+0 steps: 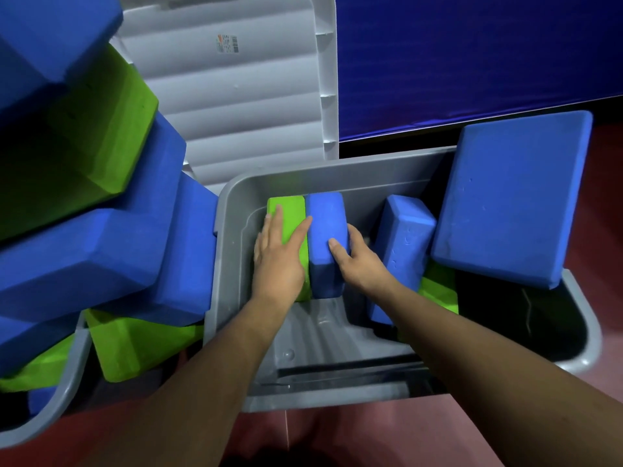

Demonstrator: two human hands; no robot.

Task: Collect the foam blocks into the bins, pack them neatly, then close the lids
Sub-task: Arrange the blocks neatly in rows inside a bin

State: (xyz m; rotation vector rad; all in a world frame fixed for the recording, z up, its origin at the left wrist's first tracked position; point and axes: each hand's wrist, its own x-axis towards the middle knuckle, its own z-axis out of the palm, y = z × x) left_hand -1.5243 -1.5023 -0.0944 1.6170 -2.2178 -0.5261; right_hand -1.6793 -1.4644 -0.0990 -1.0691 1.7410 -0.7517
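Left hand (279,257) presses the green block (290,214) with straight fingers; right hand (360,264) grips the touching blue block (325,230) inside the bin (232,264). Risk: the tilted block (404,237) right of the fingers may topple inward.

- It looks like an indoor exercise or play room with a storage corner. Which of the two cannot be told.
- A smooth dull-red floor (387,439) meets a glossy dark blue wall panel (472,62).
- Grey plastic storage bins (229,264) stand side by side on that floor, with a ribbed light-grey plastic lid (242,106) standing open.
- Many blue rectangular foam blocks (84,257) and lime-green rectangular foam blocks (101,136) are heaped in the bins.
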